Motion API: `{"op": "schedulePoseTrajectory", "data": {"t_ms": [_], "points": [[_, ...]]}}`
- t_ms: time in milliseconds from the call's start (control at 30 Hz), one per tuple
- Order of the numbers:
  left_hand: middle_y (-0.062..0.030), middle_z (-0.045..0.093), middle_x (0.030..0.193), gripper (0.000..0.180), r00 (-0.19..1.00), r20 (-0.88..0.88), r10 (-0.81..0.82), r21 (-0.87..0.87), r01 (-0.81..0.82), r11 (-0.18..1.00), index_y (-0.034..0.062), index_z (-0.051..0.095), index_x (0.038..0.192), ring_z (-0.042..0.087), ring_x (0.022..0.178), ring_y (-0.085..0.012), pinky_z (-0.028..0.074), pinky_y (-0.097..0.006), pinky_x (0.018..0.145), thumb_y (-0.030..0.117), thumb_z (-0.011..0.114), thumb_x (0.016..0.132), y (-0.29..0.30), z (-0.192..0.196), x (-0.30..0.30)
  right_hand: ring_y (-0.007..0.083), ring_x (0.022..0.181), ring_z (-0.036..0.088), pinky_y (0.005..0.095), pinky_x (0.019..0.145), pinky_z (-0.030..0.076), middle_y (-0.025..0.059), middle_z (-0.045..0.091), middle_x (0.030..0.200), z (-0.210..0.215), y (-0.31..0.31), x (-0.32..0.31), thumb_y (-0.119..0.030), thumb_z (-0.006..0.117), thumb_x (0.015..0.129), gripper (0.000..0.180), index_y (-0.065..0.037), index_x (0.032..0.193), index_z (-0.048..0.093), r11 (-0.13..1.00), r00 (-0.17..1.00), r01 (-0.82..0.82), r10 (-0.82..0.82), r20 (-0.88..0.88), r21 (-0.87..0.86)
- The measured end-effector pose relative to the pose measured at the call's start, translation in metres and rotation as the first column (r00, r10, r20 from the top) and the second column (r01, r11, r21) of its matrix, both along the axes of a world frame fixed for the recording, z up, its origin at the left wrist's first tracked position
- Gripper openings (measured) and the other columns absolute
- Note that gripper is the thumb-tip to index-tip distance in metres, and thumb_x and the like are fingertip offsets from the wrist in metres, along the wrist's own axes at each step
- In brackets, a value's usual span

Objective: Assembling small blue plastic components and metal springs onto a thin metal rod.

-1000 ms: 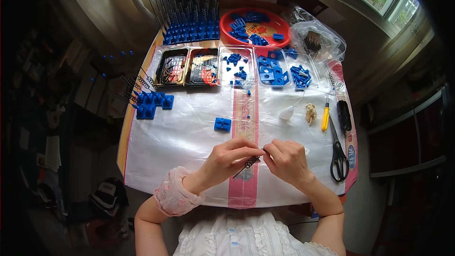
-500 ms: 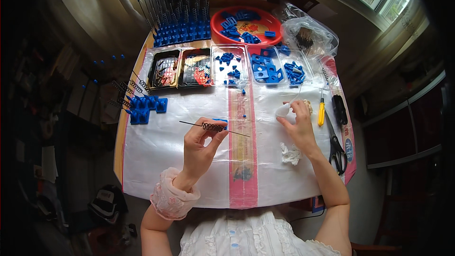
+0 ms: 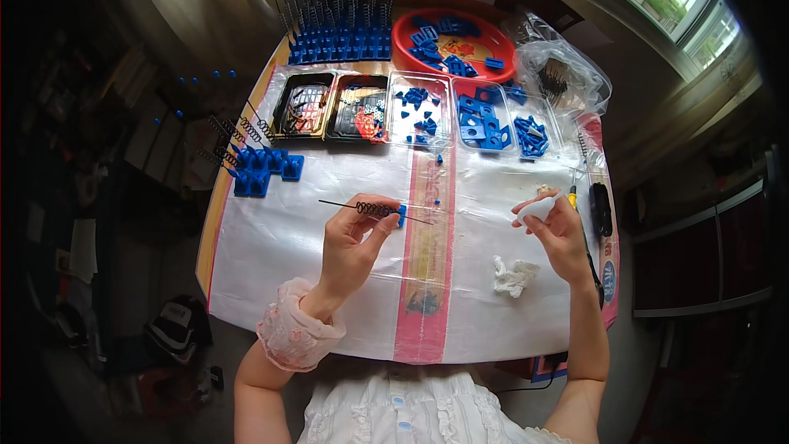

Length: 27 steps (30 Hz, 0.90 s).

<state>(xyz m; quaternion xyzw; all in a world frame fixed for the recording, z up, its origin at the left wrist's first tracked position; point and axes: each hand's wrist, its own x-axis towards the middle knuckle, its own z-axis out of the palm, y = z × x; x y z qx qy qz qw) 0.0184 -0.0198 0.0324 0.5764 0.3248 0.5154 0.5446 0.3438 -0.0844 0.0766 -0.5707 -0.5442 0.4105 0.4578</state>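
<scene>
My left hand (image 3: 353,238) pinches a black coil spring (image 3: 374,209) that has a thin rod through it, over the middle of the table. A blue plastic piece (image 3: 402,215) sits at the spring's right end, by the fingertips, and the rod sticks out both ways. My right hand (image 3: 563,234) is closed around a small white rounded object (image 3: 540,206), whose kind I cannot make out. Below and left of that hand lies a crumpled white tissue (image 3: 515,276). A small blue cone (image 3: 439,159) rests on the sheet, beyond my left hand.
Clear trays (image 3: 422,82) of blue parts and black trays (image 3: 332,107) stand in a row, before a red basin (image 3: 503,74). Blue bases with springs (image 3: 345,43) stand at the back left, more (image 3: 261,171) at the left edge. A yellow-handled tool (image 3: 572,196) lies right.
My right hand has moved right with the white object and turned, now near the yellow-handled tool. The left hand keeps its hold, and the blue piece shows more. The whole view has shifted.
</scene>
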Motion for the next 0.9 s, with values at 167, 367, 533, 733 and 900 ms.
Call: {"op": "schedulePoseTrajectory", "data": {"t_ms": [167, 367, 533, 733, 900], "points": [[-0.0099, 0.073, 0.11, 0.02, 0.999, 0.023, 0.044, -0.078, -0.042, 0.996, -0.0025, 0.068, 0.12, 0.07, 0.096, -0.0134, 0.057, -0.026, 0.087, 0.002, 0.068, 0.1, 0.005, -0.006, 0.0, 0.0113, 0.083, 0.065, 0.0257, 0.07, 0.049, 0.0085, 0.071, 0.101, -0.034, -0.004, 0.028, -0.021, 0.069, 0.103, 0.024, -0.003, 0.116, 0.061, 0.995, 0.971, 0.018, 0.006, -0.238, 0.097], [-0.0119, 0.073, 0.11, 0.021, 0.993, 0.098, 0.065, -0.071, -0.058, 0.996, -0.0006, 0.061, 0.123, 0.071, 0.096, -0.0145, 0.056, -0.027, 0.083, 0.001, 0.064, 0.103, 0.008, -0.007, -0.001, 0.0064, 0.066, 0.05, 0.0238, 0.058, 0.039, 0.0012, 0.062, 0.087, -0.036, -0.006, 0.031, -0.038, 0.068, 0.102, 0.034, -0.006, 0.114, 0.062, 0.994, 0.813, 0.112, -0.103, -0.574, -0.02], [-0.012, 0.073, 0.111, 0.017, 0.994, 0.099, 0.046, -0.063, -0.04, 0.997, 0.0007, 0.059, 0.119, 0.072, 0.097, -0.0157, 0.057, -0.027, 0.083, 0.0, 0.063, 0.103, 0.008, -0.008, 0.0, 0.0018, 0.059, 0.041, 0.0207, 0.052, 0.032, -0.0031, 0.061, 0.082, -0.04, -0.007, 0.04, -0.031, 0.07, 0.103, 0.025, -0.009, 0.109, 0.062, 0.994, 0.802, 0.077, -0.109, -0.587, -0.08], [-0.0107, 0.071, 0.109, 0.016, 0.993, 0.119, 0.022, -0.099, -0.011, 0.995, -0.0006, 0.061, 0.118, 0.071, 0.099, -0.0156, 0.058, -0.028, 0.087, 0.001, 0.064, 0.103, 0.007, -0.006, 0.002, -0.0003, 0.052, 0.032, 0.021, 0.049, 0.025, -0.0078, 0.055, 0.074, -0.043, -0.007, 0.032, -0.022, 0.072, 0.101, 0.015, -0.009, 0.101, 0.064, 0.981, 0.832, 0.172, -0.193, -0.52, -0.088], [-0.0108, 0.071, 0.107, 0.015, 0.991, 0.132, 0.002, -0.133, 0.016, 0.991, -0.0028, 0.061, 0.116, 0.071, 0.099, -0.0152, 0.058, -0.027, 0.09, 0.004, 0.064, 0.103, 0.006, -0.011, 0.005, -0.0007, 0.052, 0.031, 0.0214, 0.049, 0.022, -0.0091, 0.052, 0.072, -0.041, -0.007, 0.024, -0.016, 0.071, 0.101, 0.01, -0.01, 0.099, 0.064, 0.969, 0.837, 0.232, -0.241, -0.49, -0.08]]}}
